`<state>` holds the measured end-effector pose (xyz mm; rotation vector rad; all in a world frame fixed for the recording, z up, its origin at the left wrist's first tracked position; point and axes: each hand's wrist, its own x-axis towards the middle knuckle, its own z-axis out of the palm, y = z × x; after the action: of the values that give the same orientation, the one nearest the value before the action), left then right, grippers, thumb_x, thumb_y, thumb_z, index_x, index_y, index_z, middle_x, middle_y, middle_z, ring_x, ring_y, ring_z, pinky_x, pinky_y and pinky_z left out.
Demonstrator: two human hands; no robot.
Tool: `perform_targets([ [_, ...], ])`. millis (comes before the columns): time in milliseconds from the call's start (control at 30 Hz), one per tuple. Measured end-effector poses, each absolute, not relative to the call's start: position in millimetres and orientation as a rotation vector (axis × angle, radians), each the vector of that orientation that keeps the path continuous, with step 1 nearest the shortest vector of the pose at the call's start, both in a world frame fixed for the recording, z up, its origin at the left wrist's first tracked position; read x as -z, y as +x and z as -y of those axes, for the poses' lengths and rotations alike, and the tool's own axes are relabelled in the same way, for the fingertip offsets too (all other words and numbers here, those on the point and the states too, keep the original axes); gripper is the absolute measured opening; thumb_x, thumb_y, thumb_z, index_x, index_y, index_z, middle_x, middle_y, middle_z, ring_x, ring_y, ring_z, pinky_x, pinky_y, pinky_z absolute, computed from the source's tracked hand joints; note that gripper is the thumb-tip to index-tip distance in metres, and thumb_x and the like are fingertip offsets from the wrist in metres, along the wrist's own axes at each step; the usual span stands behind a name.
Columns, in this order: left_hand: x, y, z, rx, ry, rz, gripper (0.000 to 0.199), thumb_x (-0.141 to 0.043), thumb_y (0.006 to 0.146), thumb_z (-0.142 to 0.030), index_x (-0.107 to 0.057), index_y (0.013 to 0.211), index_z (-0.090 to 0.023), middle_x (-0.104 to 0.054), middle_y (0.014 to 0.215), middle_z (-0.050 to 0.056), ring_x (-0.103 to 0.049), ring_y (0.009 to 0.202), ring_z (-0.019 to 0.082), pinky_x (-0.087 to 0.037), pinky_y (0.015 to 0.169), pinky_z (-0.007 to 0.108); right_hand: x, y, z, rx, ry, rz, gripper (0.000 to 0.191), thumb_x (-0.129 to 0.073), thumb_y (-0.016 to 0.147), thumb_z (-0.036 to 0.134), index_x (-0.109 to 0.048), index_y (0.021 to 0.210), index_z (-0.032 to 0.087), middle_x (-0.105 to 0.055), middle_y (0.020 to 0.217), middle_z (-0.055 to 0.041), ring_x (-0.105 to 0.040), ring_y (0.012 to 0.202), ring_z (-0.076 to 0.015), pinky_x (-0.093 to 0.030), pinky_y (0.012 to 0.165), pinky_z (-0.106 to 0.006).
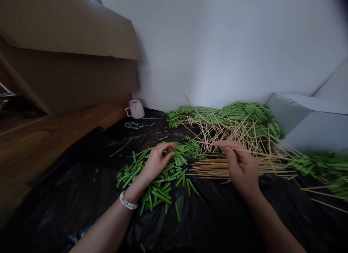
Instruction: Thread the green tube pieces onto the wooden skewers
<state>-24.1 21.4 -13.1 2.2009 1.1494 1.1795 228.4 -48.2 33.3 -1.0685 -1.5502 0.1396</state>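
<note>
Cut green stems [160, 193] lying in loose pile midway along black plastic sheet [209, 216]. Left hand [159, 160] curving half open over pile; cannot tell if holding any. Right hand [243, 169] bending above wooden sticks [206, 168], thumb nearing forefinger, grip unclear. More stems [244, 113] lying along far edge, mug [136, 109] standing by far left corner.

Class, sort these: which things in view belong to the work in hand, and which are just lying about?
Seemingly in the work:
loose cut green stems, under the left hand
thin wooden sticks, by the right hand
piled green stems behind
black plastic sheet underneath

Seemingly just lying about:
pale mug
tangled string
cardboard box
</note>
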Motion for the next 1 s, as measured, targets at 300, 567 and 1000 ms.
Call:
perform_targets([
  [300, 22, -32, -24, -0.821, 2.678, -1.188, 0.022, -0.063, 0.084, -0.018, -0.069, 0.104, -0.023, -0.066, 0.103, 0.007, -0.056, 0.097, 0.023, -0.045, 0.087, 0.038, 13, 221, 42, 0.526, -1.314, 2.166, 0.046, -0.038, 0.093, 0.013, -0.049, 0.136, 0.021, -0.068, 0.082, -0.0048, -0.059, 0.067, -0.0145, -0.041, 0.065, -0.027],
  [567, 18, -26, -17, -0.75, 2.862, -1.129, 0.016, -0.058, 0.089, -0.026, -0.072, 0.096, -0.027, -0.068, 0.092, 0.005, -0.055, 0.093, 0.022, -0.041, 0.083, 0.037, 22, 206, 41, 0.364, -1.532, 2.178, 0.036, -0.034, 0.097, 0.023, -0.058, 0.124, 0.022, -0.071, 0.084, -0.0053, -0.063, 0.068, -0.0153, -0.04, 0.058, -0.025],
  [1000, 14, -24, -23, -1.3, 1.512, -1.085, 0.024, -0.073, 0.074, -0.037, -0.071, 0.086, -0.015, -0.074, 0.084, 0.005, -0.066, 0.076, 0.018, -0.051, 0.075, 0.03, 28, 202, 50, 0.505, -1.344, 2.17, 0.052, -0.036, 0.089, 0.01, -0.046, 0.138, 0.02, -0.066, 0.079, -0.0032, -0.056, 0.06, -0.0137, -0.039, 0.058, -0.027],
])
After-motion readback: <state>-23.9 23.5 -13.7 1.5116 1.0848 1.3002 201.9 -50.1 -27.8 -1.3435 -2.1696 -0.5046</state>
